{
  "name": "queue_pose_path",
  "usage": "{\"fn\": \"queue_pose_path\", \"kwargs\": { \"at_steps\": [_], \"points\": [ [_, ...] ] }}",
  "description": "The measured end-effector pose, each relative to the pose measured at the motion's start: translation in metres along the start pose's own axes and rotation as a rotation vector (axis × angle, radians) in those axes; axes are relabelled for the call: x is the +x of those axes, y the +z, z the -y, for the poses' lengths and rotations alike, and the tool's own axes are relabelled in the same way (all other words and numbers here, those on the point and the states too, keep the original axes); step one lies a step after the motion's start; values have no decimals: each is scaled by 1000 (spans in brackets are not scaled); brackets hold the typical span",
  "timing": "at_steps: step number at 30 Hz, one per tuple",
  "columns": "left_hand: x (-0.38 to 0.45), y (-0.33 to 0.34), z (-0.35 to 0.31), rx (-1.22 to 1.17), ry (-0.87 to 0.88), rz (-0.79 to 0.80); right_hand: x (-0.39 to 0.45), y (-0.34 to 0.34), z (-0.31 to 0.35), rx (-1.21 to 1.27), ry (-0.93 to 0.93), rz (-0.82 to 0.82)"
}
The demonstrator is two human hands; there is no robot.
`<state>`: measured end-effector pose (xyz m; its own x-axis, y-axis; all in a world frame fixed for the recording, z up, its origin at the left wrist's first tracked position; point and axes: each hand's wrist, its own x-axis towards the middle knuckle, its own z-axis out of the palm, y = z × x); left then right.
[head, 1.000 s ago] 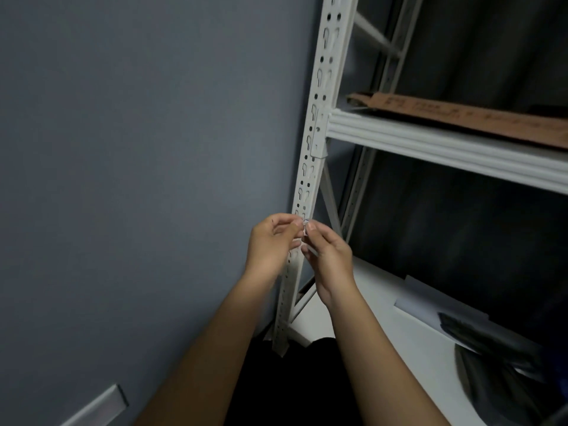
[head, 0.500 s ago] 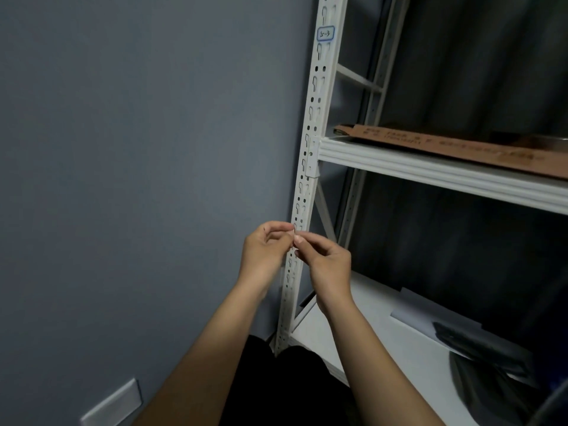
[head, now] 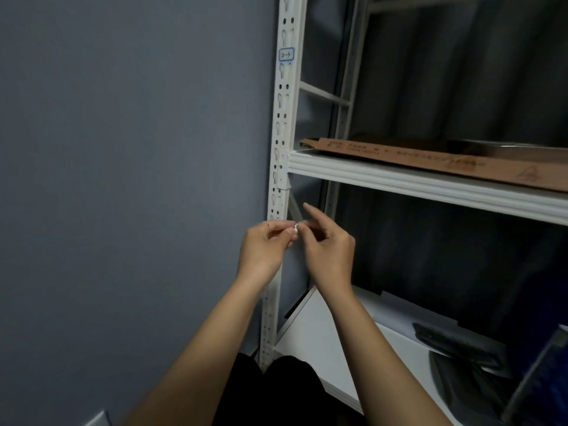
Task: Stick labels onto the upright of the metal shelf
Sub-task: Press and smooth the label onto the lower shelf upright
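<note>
Both hands were raised in front of the white upright point(head: 281, 124) of the metal shelf, just below the middle shelf beam point(head: 430, 182). The left hand point(head: 264, 250) had its fingers curled, with thumb and forefinger pinching a small white piece point(head: 295, 228), apparently a label or its backing; the piece was too small to identify further. The right hand point(head: 329, 253) met the left at that same piece, its thumb and one fingertip closed on it from the right side, while its forefinger pointed up and away, clear of the piece. The fingertips of the two hands touched or nearly touched at the pinch point. The piece was held just in front of the upright, at the level where the upright passes behind the left hand; contact between piece and upright could not be determined.

One label point(head: 286, 54) with a blue border and handwritten marking was already stuck on the front face of the upright, well above the hands and above the beam, covering the space between keyhole slots.

A flat brown cardboard piece point(head: 430, 158) lay on the middle shelf, its edge overhanging the beam. On the lower white shelf point(head: 316, 339) lay a pale sheet point(head: 399, 315) and a dark object point(head: 461, 345), both well to the right of the hands. A grey wall point(head: 123, 179) stood to the left of the upright.
</note>
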<state>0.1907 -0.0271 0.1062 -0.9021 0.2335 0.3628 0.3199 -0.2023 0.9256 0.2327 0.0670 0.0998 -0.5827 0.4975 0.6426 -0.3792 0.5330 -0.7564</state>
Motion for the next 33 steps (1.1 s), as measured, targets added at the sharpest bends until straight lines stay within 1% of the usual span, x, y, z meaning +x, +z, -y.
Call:
{"fn": "queue_pose_path", "kwargs": {
  "at_steps": [5,10,14,17,20,26,28,30,33],
  "points": [
    [17,41,-15,-43,56,38,25,-35,-1,90,-43,-33],
    [33,88,-31,-37,34,187,58,-78,-5,124,-1,-123],
    [48,125,-46,-7,99,275,90,-115,-2,184,6,-157],
    [62,153,-57,88,187,340,113,-139,0,145,-27,-201],
    [75,185,-73,114,222,387,138,-161,3,60,-87,-250],
    [105,243,-102,146,342,403,192,-205,16,47,-82,-313],
    [115,260,-106,217,378,424,208,-220,15,18,-60,-329],
    [126,275,-106,346,433,436,222,-234,11,-27,-38,-358],
    [140,291,-106,480,469,421,241,-254,5,-65,0,-408]
  ]
}}
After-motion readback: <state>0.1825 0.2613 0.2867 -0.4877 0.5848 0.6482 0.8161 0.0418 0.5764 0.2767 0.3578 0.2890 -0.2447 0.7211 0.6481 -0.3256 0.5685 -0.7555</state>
